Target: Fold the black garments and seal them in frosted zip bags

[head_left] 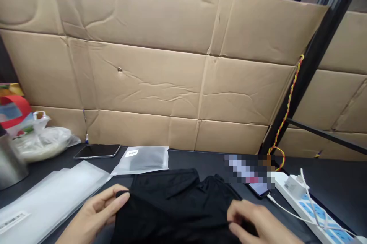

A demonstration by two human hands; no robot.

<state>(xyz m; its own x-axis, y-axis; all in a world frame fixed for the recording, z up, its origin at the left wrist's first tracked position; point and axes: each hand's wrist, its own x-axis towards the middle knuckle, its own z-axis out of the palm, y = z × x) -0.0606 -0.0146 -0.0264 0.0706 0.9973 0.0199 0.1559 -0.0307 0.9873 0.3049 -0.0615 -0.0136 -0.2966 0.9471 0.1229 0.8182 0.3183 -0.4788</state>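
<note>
A black cloth garment (177, 202) lies spread on the dark tabletop in front of me, its lower part running out of the bottom of the view. At its left edge, my left hand (100, 211) pinches the fabric between thumb and fingers. My right hand (255, 219) grips the garment's right edge with curled fingers. Just behind the cloth is a frosted plastic bag (143, 160) with a barcode label and something dark inside. Several flat frosted bags (57, 194) lie to the left of my left hand.
A cardboard sheet (149, 75) stands along the back of the table (200, 158). A phone (97, 151) lies at back left, near a plastic bag (46, 140) and a metal container (11, 160). Rightward are a plugged-in phone (259, 188), a white power strip (315, 213) and a black post (304, 75).
</note>
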